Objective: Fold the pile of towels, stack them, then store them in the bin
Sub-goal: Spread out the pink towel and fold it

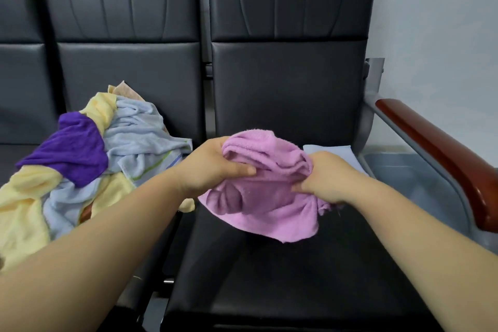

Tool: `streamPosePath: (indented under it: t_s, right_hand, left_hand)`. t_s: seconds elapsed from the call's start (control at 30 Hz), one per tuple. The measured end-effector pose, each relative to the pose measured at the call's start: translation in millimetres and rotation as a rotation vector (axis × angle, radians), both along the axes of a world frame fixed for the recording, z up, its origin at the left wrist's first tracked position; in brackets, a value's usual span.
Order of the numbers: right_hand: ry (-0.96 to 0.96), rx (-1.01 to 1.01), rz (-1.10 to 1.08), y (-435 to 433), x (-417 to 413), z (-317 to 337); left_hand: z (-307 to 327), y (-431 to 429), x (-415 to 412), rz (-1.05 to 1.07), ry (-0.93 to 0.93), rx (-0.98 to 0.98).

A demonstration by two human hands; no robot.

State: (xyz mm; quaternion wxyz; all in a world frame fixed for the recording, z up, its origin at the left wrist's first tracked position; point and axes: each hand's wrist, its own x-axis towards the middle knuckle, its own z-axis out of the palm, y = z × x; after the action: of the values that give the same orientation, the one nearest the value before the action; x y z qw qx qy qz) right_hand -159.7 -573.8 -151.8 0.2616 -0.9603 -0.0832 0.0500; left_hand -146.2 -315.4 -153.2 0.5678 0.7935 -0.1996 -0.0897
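A crumpled pink towel (266, 205) hangs above the right black seat (283, 277), held by both hands. My left hand (213, 167) grips its upper left part with the thumb across the cloth. My right hand (326, 178) pinches its right side. A pile of towels (89, 159) in purple, yellow, light blue and tan lies on the left seat. A folded light blue towel (336, 152) lies flat at the back of the right seat, partly hidden behind my right hand. A grey bin (404, 172) stands to the right of the seat, under the armrest.
The seats belong to a row of black padded chairs with tall backrests (291, 35). A red-brown wooden armrest (444, 159) on a grey metal frame borders the right seat. A pale wall lies behind.
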Motion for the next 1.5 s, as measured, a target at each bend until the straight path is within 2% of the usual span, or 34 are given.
streamPosePath:
  t_s: [0.1,0.13,0.2,0.27,0.33,0.47,0.57,0.63,0.73,0.8,0.87,0.97,1.03,1.13,1.23,1.33,1.4,1.5]
  right_hand:
    - [-0.081,-0.088,-0.012,-0.4,10.3,40.1]
    - [-0.085,-0.056,-0.027,0.6,12.3,53.5]
    - [-0.002,0.106,-0.036,-1.1,6.0,83.1]
    - [0.125,0.275,0.008,-3.7,-5.2,107.0]
    - [0.153,0.318,0.044,-6.0,-18.0,127.1]
    - [0.06,0.154,0.016,-5.5,-27.8,154.7]
    - [-0.097,0.01,-0.066,-8.4,-30.2,171.6]
    - [-0.212,-0.102,-0.093,-11.1,-31.4,179.9]
    - [-0.257,-0.127,-0.106,-12.8,-30.0,185.4]
    - [-0.248,-0.089,-0.1,-12.9,-28.0,186.7]
    - [-0.218,-0.001,-0.07,-13.6,-28.8,187.5]
    - [-0.035,0.274,-0.02,-16.8,-36.8,185.5]
    - [0.065,0.306,-0.006,-18.2,-41.0,181.3]
    - [0.079,0.231,0.009,-16.3,-41.0,181.2]
    - [0.077,0.001,0.045,-14.0,-48.7,186.9]
    - [0.028,-0.172,0.05,-9.0,-46.6,182.5]
    - [-0.005,-0.21,0.039,-7.5,-40.5,175.8]
    - [0.057,-0.161,0.032,-12.6,-29.8,162.5]
  left_hand:
    - [38.7,-2.9,-0.9,-0.015,-0.183,0.527]
    - [53.3,-2.8,1.2,0.012,-0.229,0.629]
    - [85.8,0.9,3.6,0.109,-0.311,0.68]
    - [113.3,9.0,1.8,0.184,-0.31,0.524]
    - [133.7,12.4,-5.3,0.195,-0.24,0.255]
    - [152.7,3.0,-16.9,0.14,-0.166,-0.098]
    - [161.6,-1.0,-25.9,0.096,-0.171,-0.146]
    - [169.4,-1.6,-34.5,0.079,-0.246,0.04]
    - [180.7,-5.6,-46.1,0.118,-0.402,0.619]
    - [184.8,-4.6,-45.3,0.193,-0.438,0.698]
    - [188.8,4.5,-38.5,0.208,-0.351,0.45]
    - [187.4,17.0,-33.3,0.169,-0.156,0.066]
    - [182.0,18.5,-30.3,0.16,-0.099,-0.072]
    - [174.6,21.7,-26.2,0.142,-0.064,-0.152]
    - [171.9,30.9,-26.7,0.087,-0.171,0.054]
    - [172.1,33.3,-31.5,0.011,-0.25,0.452]
    - [172.3,32.2,-30.4,0.052,-0.314,0.683]
    - [169.9,30.8,-22.3,0.125,-0.365,0.883]
